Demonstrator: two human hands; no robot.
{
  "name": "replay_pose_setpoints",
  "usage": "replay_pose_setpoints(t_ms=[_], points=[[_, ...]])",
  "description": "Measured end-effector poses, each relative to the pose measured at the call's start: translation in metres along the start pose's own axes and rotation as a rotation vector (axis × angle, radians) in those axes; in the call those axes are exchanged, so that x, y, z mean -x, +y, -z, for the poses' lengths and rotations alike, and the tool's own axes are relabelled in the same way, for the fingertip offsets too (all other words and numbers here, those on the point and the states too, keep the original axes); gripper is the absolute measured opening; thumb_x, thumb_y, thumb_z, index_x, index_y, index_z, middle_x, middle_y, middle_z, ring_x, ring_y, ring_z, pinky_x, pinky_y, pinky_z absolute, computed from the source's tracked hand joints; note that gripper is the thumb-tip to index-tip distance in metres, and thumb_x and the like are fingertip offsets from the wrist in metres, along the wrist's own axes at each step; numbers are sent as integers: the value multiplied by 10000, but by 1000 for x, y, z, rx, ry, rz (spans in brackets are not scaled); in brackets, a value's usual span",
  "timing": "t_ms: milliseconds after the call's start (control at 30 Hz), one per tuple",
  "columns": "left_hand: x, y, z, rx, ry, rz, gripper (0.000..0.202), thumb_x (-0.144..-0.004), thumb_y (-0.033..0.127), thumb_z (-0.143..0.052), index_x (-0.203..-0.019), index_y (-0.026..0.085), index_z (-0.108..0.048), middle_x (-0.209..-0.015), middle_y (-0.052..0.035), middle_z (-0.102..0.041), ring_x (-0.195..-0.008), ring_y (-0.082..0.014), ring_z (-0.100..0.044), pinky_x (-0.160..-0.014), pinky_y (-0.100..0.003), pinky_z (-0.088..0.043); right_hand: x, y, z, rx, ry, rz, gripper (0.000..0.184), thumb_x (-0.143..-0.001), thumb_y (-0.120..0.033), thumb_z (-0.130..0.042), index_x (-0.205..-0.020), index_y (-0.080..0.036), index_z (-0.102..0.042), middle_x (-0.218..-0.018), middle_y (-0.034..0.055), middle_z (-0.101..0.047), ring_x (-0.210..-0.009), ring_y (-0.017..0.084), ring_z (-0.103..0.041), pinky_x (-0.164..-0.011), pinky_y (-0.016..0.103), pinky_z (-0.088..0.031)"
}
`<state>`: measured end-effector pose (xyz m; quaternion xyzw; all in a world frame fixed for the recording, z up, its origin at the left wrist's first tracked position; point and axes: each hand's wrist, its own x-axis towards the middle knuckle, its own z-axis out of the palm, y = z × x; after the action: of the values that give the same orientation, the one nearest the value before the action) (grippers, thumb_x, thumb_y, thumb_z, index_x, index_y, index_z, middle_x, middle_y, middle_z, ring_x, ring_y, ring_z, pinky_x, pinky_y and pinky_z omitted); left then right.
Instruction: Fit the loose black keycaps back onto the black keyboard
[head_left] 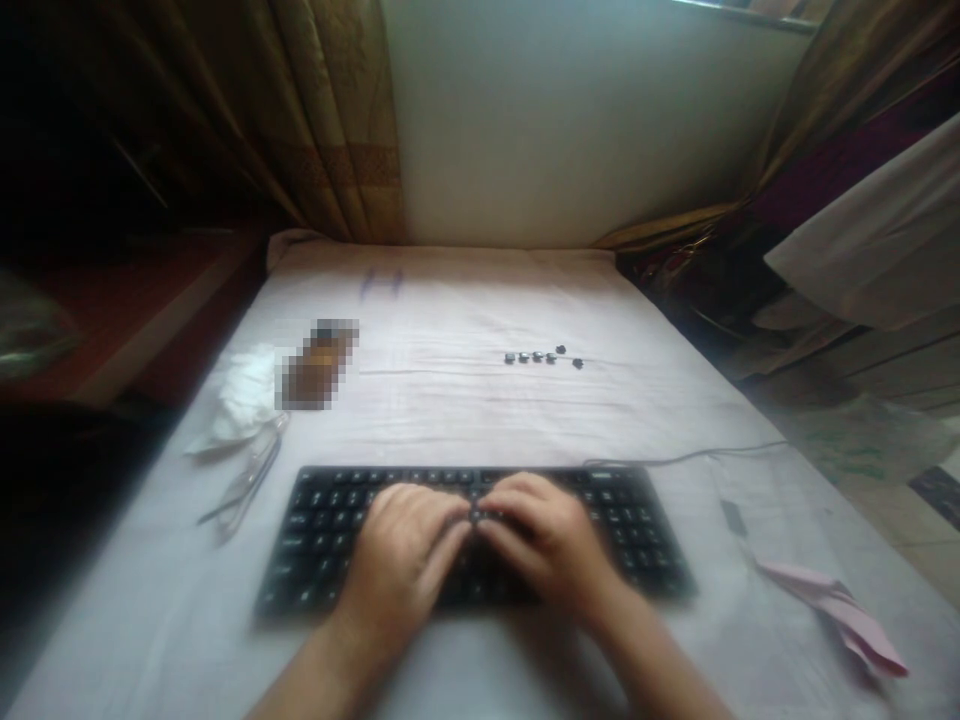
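Note:
A black keyboard (637,520) lies flat on the white cloth-covered table (465,300), close to me. Both my hands rest on its middle, fingertips meeting. My left hand (401,560) lies over the keys with its fingers stretched towards the right, holding nothing. My right hand (547,540) is curled, its fingertips pinched together at a key near the centre; what they grip is too blurred to name. Several small dark keycaps (536,356) lie in a short row on the cloth beyond the keyboard.
The keyboard cable (697,455) runs off to the right. Crumpled white tissue (244,395) and a thin clear tool (247,485) lie at the left, beside a pixelated brown object (319,365). Pink paper (840,605) lies near the right edge. Curtains and a wall stand behind.

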<state>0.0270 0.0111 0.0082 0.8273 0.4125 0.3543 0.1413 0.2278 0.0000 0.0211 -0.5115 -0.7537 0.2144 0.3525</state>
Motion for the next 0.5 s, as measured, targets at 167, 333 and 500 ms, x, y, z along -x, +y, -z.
replay_pose_setpoints(t_ms=[167,333,500], points=[[-2,-1,2,-102,-38,1,174,-938,238,-516,-1026,219,-665,-1004,-53,-712,-960,-212,-634,-910,-409,-461,1,18,16,121,64,-140,91,-845,-228,-635,-866,-234,-724,-812,42,-720,-764,192,-677,-709,312,-547],[0,2,-1,-160,-71,-16,199,-925,224,-534,-1051,224,-687,-1096,-62,-686,-1054,-234,-592,-972,-429,-430,-13,25,15,144,-45,-178,80,-841,-229,-646,-844,-239,-725,-828,32,-717,-807,197,-677,-735,309,-535],[1,3,-4,-157,-77,-32,222,-930,229,-532,-1095,206,-678,-1102,-69,-681,-1058,-244,-578,-971,-432,-424,-22,26,8,166,-104,-196,62,-825,-213,-667,-828,-227,-728,-820,25,-712,-797,189,-668,-730,297,-524]])
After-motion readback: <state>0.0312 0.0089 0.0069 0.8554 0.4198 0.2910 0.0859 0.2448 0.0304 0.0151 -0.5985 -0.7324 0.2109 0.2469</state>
